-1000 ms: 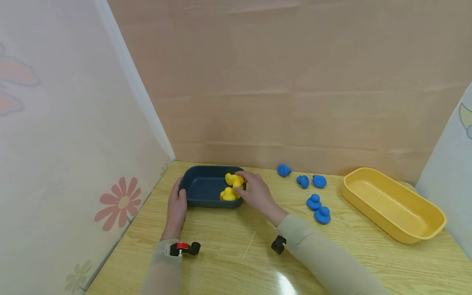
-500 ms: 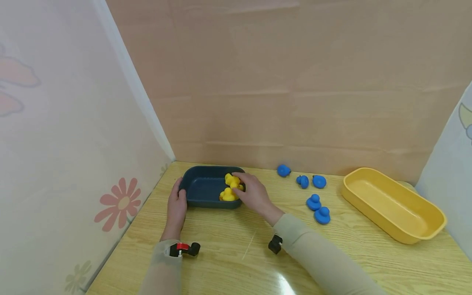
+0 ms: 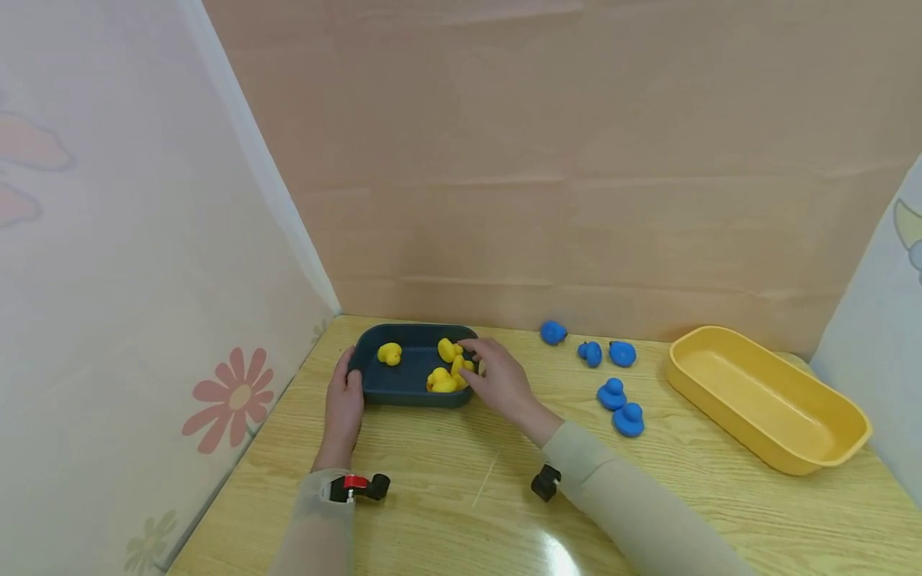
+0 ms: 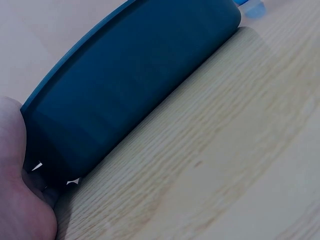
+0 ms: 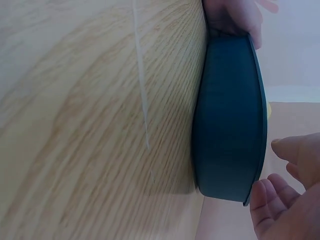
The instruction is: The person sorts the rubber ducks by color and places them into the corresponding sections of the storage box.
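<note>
A dark blue plastic tray [image 3: 403, 398] stands at the back left of the table. My left hand [image 3: 344, 406] grips its left end, thumb at the front corner; the left wrist view shows the tray's outer wall [image 4: 130, 80]. Several yellow rubber ducks lie inside: one duck [image 3: 390, 354] on the left, the others, such as the front duck [image 3: 441, 381], clustered at the right end. Over that right end is my right hand [image 3: 504, 384], thumb and fingers spread apart beside the cluster. The right wrist view shows a gap between its thumb and fingers [image 5: 270, 200].
Several blue rubber ducks lie right of the tray, among them a back duck [image 3: 553, 333] and a front duck [image 3: 629, 419]. Farther right stands a yellow tray [image 3: 756, 444]. A brown paper wall [image 3: 576, 200] rises behind; a flowered wall [image 3: 238, 240] borders the left.
A yellow duck now lies in the tray's left part, where none was visible before. My right thumb and fingers have spread apart. The left hand keeps its place on the tray.
</note>
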A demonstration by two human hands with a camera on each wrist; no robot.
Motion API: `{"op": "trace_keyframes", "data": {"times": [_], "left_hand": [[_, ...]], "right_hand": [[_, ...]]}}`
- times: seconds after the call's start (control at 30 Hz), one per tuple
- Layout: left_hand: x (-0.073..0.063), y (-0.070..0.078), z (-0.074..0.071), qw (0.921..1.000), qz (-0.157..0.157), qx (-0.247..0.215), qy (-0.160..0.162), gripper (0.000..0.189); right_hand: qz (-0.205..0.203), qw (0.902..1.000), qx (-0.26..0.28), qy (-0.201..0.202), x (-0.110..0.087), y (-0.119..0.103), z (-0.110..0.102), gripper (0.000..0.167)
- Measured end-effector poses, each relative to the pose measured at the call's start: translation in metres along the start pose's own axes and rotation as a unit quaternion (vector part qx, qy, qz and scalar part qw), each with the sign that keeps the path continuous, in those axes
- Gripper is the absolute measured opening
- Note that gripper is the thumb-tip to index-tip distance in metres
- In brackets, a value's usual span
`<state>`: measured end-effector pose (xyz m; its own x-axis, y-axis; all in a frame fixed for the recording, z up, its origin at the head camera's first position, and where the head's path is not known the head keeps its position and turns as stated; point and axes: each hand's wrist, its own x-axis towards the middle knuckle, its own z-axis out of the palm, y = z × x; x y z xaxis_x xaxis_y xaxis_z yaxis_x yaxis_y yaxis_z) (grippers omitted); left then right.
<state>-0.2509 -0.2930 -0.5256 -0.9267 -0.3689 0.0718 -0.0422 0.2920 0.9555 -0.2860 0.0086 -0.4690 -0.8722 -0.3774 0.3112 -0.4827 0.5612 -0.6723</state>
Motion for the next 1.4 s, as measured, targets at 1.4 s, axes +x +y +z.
{"op": "trace_keyframes", "data": {"times": [1.4], "left_hand": [[-0.018, 0.033, 0.004, 0.9772, 0.147, 0.045, 0.146, 0.049]], "right_hand": [[0.071, 0.9955, -0.021, 0.059, -0.075, 0.013, -0.065, 0.047]]}}
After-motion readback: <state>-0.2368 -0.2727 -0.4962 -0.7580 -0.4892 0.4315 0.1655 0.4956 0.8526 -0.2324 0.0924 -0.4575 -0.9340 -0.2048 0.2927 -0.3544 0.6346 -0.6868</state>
